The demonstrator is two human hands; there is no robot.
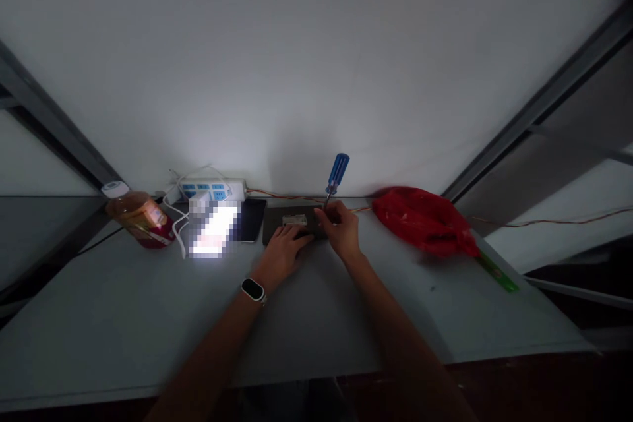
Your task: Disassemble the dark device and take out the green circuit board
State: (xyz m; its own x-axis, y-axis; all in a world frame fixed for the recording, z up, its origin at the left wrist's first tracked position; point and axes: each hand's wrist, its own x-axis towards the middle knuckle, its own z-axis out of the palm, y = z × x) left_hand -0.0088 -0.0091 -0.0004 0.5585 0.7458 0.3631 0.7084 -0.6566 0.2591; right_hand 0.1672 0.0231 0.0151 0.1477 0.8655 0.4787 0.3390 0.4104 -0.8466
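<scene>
Screwdriver (pixel 337 171) in right hand (pixel 342 229) (upright)

A repair workbench (pixel 123 316) (note the screwdriver (pixel 337 175) and power strip (pixel 212 189)).

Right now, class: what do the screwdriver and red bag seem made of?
The screwdriver has a glossy blue handle, probably plastic, and a thin shiny shaft, likely steel. The red bag looks like thin plastic film, given its crinkled folds and sheen.
</scene>
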